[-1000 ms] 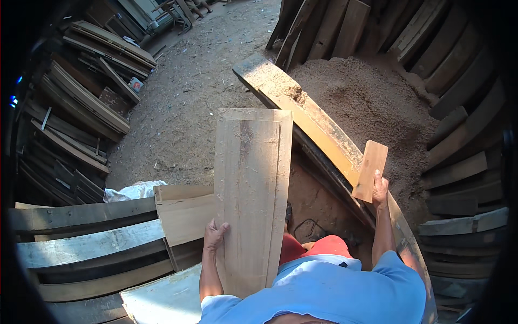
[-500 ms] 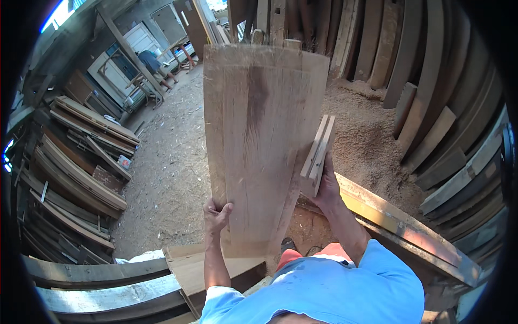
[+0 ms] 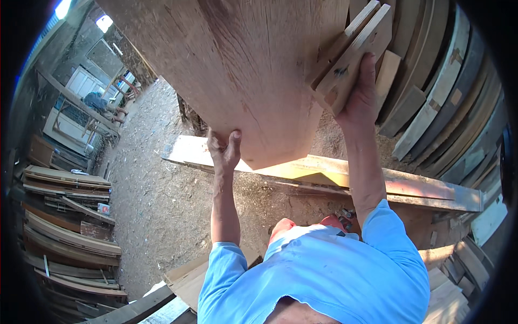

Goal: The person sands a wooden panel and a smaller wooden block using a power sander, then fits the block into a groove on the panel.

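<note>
A wide wooden panel [image 3: 243,70] with visible grain is held up in front of me, its upper part cut off by the top of the view. My left hand [image 3: 224,150] grips its lower left edge, thumb on the near face. At the panel's right edge, my right hand [image 3: 362,94] is closed on two short wooden boards [image 3: 353,59] lying side by side with a gap between them. One has a dark spot on its face. Most of my right fingers are hidden behind the boards, so I cannot tell whether they also grip the panel.
Behind the panel's lower end, a long wooden beam [image 3: 415,189] crosses low. Planks lean in rows at the right [image 3: 431,116], and stacked boards [image 3: 75,232] lie at the left. Shavings cover the floor [image 3: 145,162]. Another person [image 3: 100,102] bends far off at the left.
The panel has come up and closer, filling the top of the view, and both hands have risen with it. My view has turned, showing more of the beam. Both grips stay closed.
</note>
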`<control>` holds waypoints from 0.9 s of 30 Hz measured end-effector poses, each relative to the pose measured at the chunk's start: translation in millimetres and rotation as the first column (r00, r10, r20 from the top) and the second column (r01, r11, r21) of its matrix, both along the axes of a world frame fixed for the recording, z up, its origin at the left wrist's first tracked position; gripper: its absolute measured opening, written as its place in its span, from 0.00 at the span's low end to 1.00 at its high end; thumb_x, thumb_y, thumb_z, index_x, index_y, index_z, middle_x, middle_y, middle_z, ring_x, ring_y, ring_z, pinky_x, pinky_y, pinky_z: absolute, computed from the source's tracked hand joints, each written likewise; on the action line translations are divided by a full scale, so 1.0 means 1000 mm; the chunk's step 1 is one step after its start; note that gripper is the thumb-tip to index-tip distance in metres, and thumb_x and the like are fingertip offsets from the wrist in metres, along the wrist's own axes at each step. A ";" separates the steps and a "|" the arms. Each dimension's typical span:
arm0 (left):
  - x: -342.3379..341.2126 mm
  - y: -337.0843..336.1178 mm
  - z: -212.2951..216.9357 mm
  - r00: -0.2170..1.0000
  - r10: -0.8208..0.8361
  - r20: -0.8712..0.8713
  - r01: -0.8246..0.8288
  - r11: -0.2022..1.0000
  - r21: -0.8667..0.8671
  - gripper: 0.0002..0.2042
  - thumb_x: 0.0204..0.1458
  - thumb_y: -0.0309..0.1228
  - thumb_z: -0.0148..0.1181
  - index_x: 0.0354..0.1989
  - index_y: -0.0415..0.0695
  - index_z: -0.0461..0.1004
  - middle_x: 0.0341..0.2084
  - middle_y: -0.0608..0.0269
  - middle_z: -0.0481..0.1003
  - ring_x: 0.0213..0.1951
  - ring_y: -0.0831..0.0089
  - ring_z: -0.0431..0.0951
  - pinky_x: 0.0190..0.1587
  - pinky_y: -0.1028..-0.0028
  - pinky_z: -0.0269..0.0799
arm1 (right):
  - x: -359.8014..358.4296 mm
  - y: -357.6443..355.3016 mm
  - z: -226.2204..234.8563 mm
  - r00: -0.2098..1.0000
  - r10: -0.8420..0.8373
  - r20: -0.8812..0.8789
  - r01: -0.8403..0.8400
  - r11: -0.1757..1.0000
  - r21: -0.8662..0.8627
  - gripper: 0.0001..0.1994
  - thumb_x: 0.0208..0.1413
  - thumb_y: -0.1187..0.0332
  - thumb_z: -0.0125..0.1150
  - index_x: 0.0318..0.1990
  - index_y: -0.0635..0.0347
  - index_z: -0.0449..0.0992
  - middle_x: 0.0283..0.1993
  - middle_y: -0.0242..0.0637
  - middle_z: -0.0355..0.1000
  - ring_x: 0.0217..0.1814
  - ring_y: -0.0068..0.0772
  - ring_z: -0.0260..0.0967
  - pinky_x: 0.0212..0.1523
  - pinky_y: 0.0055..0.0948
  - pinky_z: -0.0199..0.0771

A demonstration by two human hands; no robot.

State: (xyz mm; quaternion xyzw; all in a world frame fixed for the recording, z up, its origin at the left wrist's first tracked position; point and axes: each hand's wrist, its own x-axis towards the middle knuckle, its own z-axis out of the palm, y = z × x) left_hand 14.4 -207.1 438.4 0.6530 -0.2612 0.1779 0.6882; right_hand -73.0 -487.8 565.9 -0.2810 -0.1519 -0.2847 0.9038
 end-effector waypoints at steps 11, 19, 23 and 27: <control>0.052 -0.069 -0.098 0.962 -0.223 -0.155 0.209 0.973 -0.099 0.26 0.58 0.43 0.69 0.56 0.39 0.67 0.47 0.59 0.77 0.48 0.74 0.75 0.51 0.73 0.71 | 0.026 -0.032 -0.061 0.971 -0.234 -0.056 0.210 0.938 -0.274 0.30 0.68 0.44 0.51 0.66 0.59 0.64 0.57 0.38 0.74 0.57 0.34 0.76 0.54 0.40 0.82; 0.126 -0.042 -0.008 0.958 -0.284 -0.033 0.279 0.954 -0.113 0.35 0.54 0.45 0.71 0.63 0.38 0.60 0.56 0.57 0.69 0.53 0.68 0.72 0.53 0.67 0.72 | 0.045 -0.006 -0.038 0.868 -0.494 -0.055 0.467 0.848 -0.250 0.28 0.62 0.49 0.64 0.59 0.62 0.70 0.52 0.35 0.76 0.52 0.27 0.76 0.51 0.32 0.81; 0.138 -0.012 0.141 0.743 0.357 0.566 -0.367 0.925 -0.102 0.38 0.59 0.64 0.53 0.62 0.42 0.57 0.63 0.46 0.59 0.67 0.56 0.59 0.66 0.50 0.55 | 0.051 0.009 -0.038 0.853 -0.516 -0.081 0.488 0.842 -0.230 0.27 0.60 0.49 0.68 0.55 0.64 0.75 0.48 0.34 0.77 0.47 0.23 0.76 0.48 0.27 0.78; 0.114 -0.039 0.271 0.309 0.375 0.874 -0.589 0.797 -0.134 0.31 0.66 0.60 0.41 0.53 0.40 0.69 0.56 0.44 0.71 0.63 0.54 0.66 0.64 0.52 0.59 | 0.055 -0.005 -0.062 0.816 -0.570 -0.099 0.526 0.803 -0.281 0.26 0.60 0.50 0.69 0.53 0.64 0.76 0.48 0.33 0.77 0.48 0.22 0.75 0.48 0.26 0.79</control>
